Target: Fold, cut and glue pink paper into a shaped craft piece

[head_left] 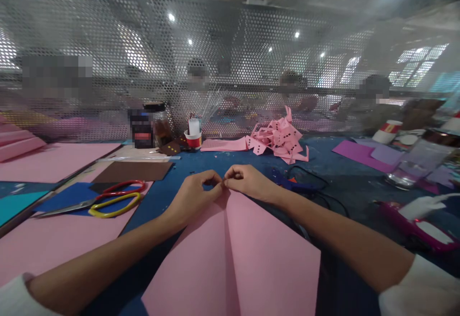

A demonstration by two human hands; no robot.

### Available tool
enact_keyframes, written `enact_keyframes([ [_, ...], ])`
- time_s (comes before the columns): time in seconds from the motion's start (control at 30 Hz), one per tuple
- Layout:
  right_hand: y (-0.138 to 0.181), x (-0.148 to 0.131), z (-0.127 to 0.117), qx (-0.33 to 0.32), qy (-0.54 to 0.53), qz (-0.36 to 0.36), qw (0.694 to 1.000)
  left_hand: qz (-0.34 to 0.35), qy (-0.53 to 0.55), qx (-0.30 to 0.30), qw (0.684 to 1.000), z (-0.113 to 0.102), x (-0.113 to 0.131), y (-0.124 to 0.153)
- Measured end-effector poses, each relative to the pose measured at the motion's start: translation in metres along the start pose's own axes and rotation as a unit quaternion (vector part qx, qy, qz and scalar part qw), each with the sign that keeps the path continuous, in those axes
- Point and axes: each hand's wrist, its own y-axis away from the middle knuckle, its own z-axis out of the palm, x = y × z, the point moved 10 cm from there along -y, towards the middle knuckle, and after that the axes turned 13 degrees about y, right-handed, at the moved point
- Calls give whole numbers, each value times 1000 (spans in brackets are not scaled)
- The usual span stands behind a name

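Observation:
A large sheet of pink paper (269,249), creased down its middle, stretches toward me from the centre of the blue table. At its narrow far end my left hand (197,189) pinches the paper between thumb and forefinger. My right hand (244,179) pinches the same end, its fingertips almost touching those of the left. The exact fold under the fingertips is hidden. Beyond the hands lies a heap of cut pink paper pieces (280,136) with dark dots, beside a flat stack of pink strips (224,144).
Scissors (115,198) with red and yellow handles lie on coloured sheets at left. A blue glue gun (291,181) with a cord is behind my right forearm; a magenta tool (417,225) and a clear jar (413,162) stand right. A perforated screen (230,57) borders the table's back.

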Motion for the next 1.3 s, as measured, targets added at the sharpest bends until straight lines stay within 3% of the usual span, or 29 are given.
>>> enact_keyframes([
  [0.3, 3, -11, -1, 15, 74, -59, 995, -7, 2, -26, 1000, 3, -3, -3],
  [0.8, 0, 6, 9, 0, -43, 25, 999, -2, -1, -2, 1000, 0, 6, 1],
  [1.3, 1, 3, 1, 41, 55, -14, 998, -49, 41, -24, 998, 3, -21, -7],
])
